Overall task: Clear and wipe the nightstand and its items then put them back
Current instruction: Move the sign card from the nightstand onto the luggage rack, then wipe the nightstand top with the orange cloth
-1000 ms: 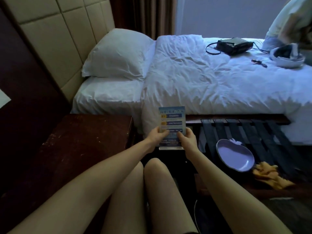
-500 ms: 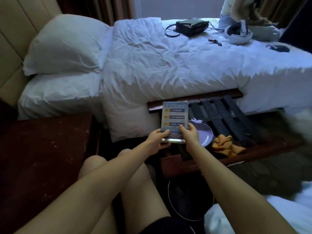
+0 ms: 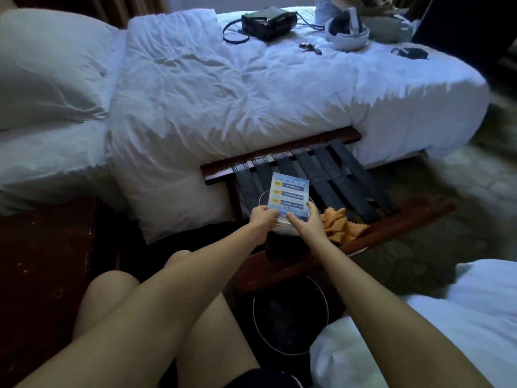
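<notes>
A blue printed card sign (image 3: 288, 196) in a clear stand leans back over the purple plate (image 3: 282, 232) on the dark strapped luggage rack (image 3: 335, 177). My left hand (image 3: 261, 218) grips the card's lower left corner. At its lower right edge my right hand (image 3: 306, 224) holds it, thumb on the front. The plate is mostly hidden behind the card and my hands. An orange cloth (image 3: 340, 224) lies crumpled on the rack just right of my right hand. The dark wooden nightstand (image 3: 42, 261) stands at the left with a bare top.
The white bed (image 3: 251, 93) fills the back, with a pillow (image 3: 50, 68), a black bag (image 3: 267, 22), keys (image 3: 309, 48) and a headset (image 3: 347, 35) on it. A round bin (image 3: 289, 315) sits on the floor below the rack. Another white duvet (image 3: 447, 331) lies at lower right.
Both hands carried the card from in front of the nightstand corner rightward and down, until it sits over the plate on the rack. The view swung right.
</notes>
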